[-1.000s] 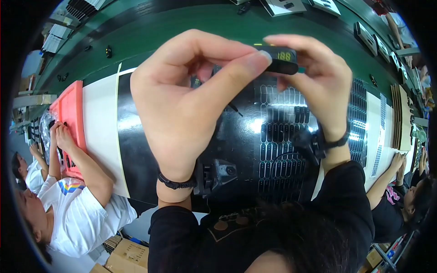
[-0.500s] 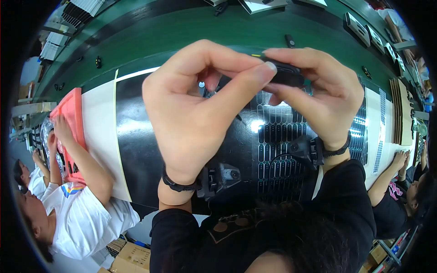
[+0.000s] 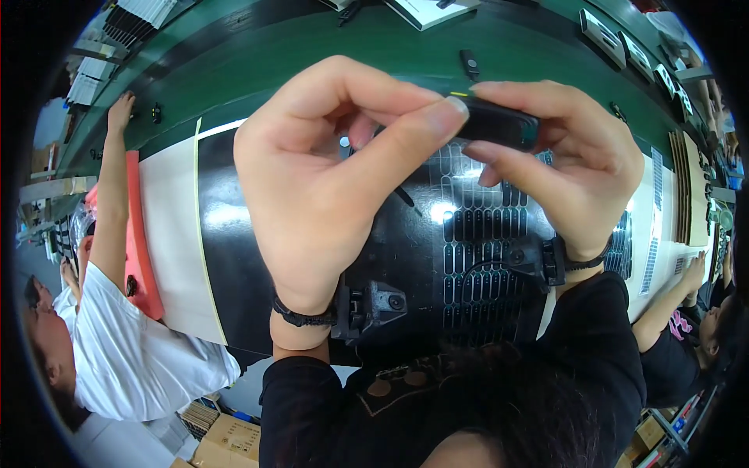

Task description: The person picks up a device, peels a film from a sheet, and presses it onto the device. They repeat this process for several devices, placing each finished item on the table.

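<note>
A small black oblong device [image 3: 503, 126] with rounded ends is held up above the worktable, in front of me. My right hand [image 3: 581, 148] grips it between thumb and fingers, with much of its dark face showing. At the device's left end, my left hand [image 3: 312, 171] is closed, thumb pressed to forefinger; exactly what lies under the thumb tip is hidden. A short yellow strip shows by the left fingertips. Below the hands lies a sheet of oblong dark stickers [image 3: 484, 269] on a black mat [image 3: 226, 265].
Beyond the table runs a green conveyor belt [image 3: 273, 66] carrying a small black device [image 3: 469, 62] and white trays [image 3: 601, 39]. To the left, a co-worker's arm [image 3: 113, 187] reaches over a pink-red tray [image 3: 144, 249]. Cardboard sheets [image 3: 683, 187] stand at right, near another worker.
Both hands have shifted slightly apart, and more of the device's face shows. Things on the belt have moved left. The left co-worker's arm has stretched out to the belt.
</note>
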`<move>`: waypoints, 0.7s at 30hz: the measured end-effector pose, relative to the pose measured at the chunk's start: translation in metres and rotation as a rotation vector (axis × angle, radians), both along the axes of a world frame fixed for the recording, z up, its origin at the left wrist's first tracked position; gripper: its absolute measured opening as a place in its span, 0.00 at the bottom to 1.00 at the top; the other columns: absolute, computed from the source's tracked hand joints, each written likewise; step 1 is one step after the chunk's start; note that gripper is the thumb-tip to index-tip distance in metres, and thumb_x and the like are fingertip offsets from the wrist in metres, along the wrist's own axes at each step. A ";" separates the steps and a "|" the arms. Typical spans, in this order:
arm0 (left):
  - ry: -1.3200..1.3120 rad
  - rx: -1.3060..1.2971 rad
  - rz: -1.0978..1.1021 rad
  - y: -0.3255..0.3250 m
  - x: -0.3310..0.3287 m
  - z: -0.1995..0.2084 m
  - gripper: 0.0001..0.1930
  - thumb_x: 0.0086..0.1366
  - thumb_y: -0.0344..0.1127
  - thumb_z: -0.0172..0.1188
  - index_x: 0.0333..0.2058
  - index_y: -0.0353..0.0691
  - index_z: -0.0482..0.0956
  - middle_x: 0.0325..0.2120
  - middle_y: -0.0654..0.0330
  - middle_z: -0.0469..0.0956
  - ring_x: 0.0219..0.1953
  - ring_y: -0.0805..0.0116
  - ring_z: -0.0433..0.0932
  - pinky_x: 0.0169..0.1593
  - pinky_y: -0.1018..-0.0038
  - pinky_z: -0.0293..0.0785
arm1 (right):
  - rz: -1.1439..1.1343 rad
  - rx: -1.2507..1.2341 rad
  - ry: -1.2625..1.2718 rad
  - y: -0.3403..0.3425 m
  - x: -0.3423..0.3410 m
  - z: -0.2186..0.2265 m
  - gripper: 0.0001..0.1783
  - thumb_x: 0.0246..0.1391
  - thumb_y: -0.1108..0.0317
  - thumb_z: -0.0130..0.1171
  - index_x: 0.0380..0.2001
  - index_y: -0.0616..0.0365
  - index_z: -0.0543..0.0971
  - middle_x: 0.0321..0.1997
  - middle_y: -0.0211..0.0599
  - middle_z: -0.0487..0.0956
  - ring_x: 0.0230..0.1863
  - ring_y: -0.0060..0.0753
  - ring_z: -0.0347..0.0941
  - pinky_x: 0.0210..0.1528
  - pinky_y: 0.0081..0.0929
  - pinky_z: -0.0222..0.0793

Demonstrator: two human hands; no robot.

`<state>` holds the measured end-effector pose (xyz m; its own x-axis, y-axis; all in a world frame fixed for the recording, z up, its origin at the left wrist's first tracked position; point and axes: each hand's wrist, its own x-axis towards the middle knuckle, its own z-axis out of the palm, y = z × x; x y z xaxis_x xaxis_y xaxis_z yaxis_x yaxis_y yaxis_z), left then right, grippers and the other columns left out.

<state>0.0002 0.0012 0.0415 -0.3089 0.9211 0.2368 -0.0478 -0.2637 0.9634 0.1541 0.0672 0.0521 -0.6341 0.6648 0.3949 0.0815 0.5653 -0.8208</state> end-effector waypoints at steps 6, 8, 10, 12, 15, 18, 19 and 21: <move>-0.068 -0.015 -0.003 0.001 0.005 0.002 0.05 0.47 0.16 0.55 0.24 0.31 0.71 0.23 0.58 0.73 0.25 0.76 0.69 0.32 0.86 0.64 | 0.011 -0.038 0.013 0.001 0.002 0.001 0.18 0.32 0.87 0.58 0.34 0.72 0.72 0.32 0.43 0.74 0.26 0.27 0.72 0.22 0.15 0.71; 0.055 0.020 0.029 0.002 0.004 0.000 0.05 0.47 0.16 0.55 0.24 0.31 0.71 0.22 0.58 0.73 0.25 0.76 0.69 0.32 0.86 0.63 | 0.003 0.004 -0.002 0.002 0.003 0.000 0.18 0.32 0.87 0.58 0.34 0.72 0.72 0.32 0.43 0.74 0.26 0.26 0.72 0.22 0.15 0.71; 0.118 0.038 0.046 0.003 0.004 -0.001 0.05 0.47 0.16 0.55 0.24 0.31 0.71 0.22 0.58 0.73 0.25 0.76 0.69 0.33 0.86 0.63 | -0.001 0.026 -0.008 0.002 0.003 0.000 0.18 0.32 0.87 0.58 0.34 0.72 0.72 0.32 0.43 0.74 0.26 0.26 0.72 0.22 0.15 0.70; 0.178 0.051 0.067 0.002 0.005 -0.001 0.05 0.47 0.16 0.55 0.24 0.30 0.71 0.21 0.59 0.73 0.25 0.76 0.68 0.31 0.86 0.63 | -0.020 0.071 -0.018 0.000 0.003 0.000 0.18 0.33 0.87 0.59 0.33 0.71 0.73 0.31 0.43 0.74 0.26 0.25 0.72 0.21 0.15 0.70; 0.211 0.055 0.081 0.001 0.010 -0.001 0.05 0.47 0.17 0.55 0.24 0.30 0.71 0.20 0.61 0.72 0.24 0.78 0.68 0.30 0.86 0.62 | -0.034 0.108 -0.025 -0.001 0.006 0.001 0.17 0.33 0.86 0.59 0.33 0.71 0.73 0.31 0.43 0.74 0.25 0.25 0.72 0.21 0.14 0.70; 0.215 0.046 0.089 0.002 0.016 -0.002 0.05 0.47 0.17 0.55 0.25 0.30 0.71 0.19 0.62 0.71 0.23 0.79 0.67 0.28 0.87 0.61 | -0.041 0.131 -0.034 -0.001 0.012 -0.001 0.17 0.33 0.86 0.59 0.33 0.71 0.73 0.31 0.43 0.74 0.25 0.24 0.72 0.21 0.14 0.70; 0.224 -0.048 0.064 0.003 0.017 0.000 0.05 0.48 0.18 0.55 0.25 0.31 0.71 0.19 0.63 0.71 0.22 0.80 0.67 0.28 0.87 0.61 | -0.039 0.123 -0.026 0.000 0.015 -0.003 0.17 0.33 0.86 0.59 0.33 0.71 0.73 0.31 0.42 0.74 0.25 0.24 0.72 0.21 0.14 0.70; 0.245 -0.238 0.022 0.005 0.017 0.006 0.04 0.49 0.20 0.55 0.25 0.31 0.72 0.19 0.65 0.71 0.21 0.81 0.66 0.26 0.88 0.59 | -0.027 0.104 -0.006 0.001 0.017 -0.002 0.17 0.33 0.86 0.59 0.33 0.70 0.73 0.31 0.42 0.74 0.25 0.24 0.72 0.22 0.14 0.71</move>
<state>0.0176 0.0065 0.0479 -0.2899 0.9532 0.0857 0.1954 -0.0288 0.9803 0.1711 0.0685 0.0503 -0.6189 0.6374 0.4590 0.1028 0.6451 -0.7572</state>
